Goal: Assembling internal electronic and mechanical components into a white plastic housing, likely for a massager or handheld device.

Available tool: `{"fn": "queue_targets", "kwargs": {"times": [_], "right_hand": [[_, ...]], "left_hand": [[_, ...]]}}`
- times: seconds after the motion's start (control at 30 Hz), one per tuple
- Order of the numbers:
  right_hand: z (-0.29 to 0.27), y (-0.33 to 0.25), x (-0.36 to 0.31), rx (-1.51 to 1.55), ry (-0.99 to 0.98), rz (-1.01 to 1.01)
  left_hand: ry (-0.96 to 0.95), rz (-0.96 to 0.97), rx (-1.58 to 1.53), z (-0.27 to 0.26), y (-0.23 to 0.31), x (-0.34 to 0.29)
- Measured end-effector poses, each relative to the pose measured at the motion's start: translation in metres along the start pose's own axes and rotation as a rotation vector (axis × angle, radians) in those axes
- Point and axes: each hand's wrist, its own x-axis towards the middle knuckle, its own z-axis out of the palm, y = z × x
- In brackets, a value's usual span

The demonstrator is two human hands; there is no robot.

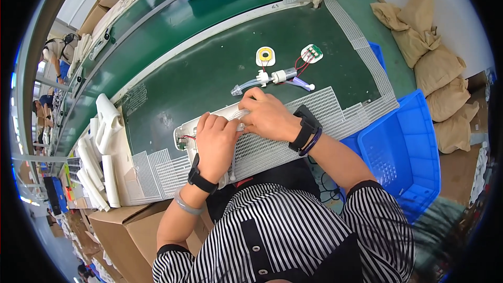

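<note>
A long white plastic housing [229, 111] lies in front of me on the bench, partly hidden under my hands. Red wires and a small green circuit board [183, 144] show at its left end. My left hand [216, 140] is curled closed over the housing. Close beside it, my right hand [268, 117] pinches a small translucent plastic part [243, 121] at the housing; the fingers hide most of that part. Beyond the hands lies a see-through tube assembly [277, 77] with white fittings, joined by red wires to a yellow-and-black disc [265, 55] and a small green board [313, 53].
White plastic shells [106, 120] are piled at the left edge of the bench. Grey perforated matting [314, 112] edges the green worktop [209, 63]. A blue bin [403, 147] stands at right, brown sacks [437, 68] behind it. Other people work along the line at far left.
</note>
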Motion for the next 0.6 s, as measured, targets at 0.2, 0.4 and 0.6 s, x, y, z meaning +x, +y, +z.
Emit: {"fn": "queue_targets", "kwargs": {"times": [0.2, 0.4, 0.6], "right_hand": [[-0.005, -0.001, 0.001, 0.007, 0.000, 0.000], [-0.006, -0.002, 0.003, 0.019, -0.009, 0.000], [-0.015, -0.002, 0.008, 0.001, -0.106, -0.042]], "left_hand": [[0.014, 0.123, 0.207, 0.013, 0.008, 0.001], [-0.019, 0.149, 0.296, 0.014, 0.007, 0.002], [0.046, -0.047, -0.030, -0.004, -0.009, -0.018]]}}
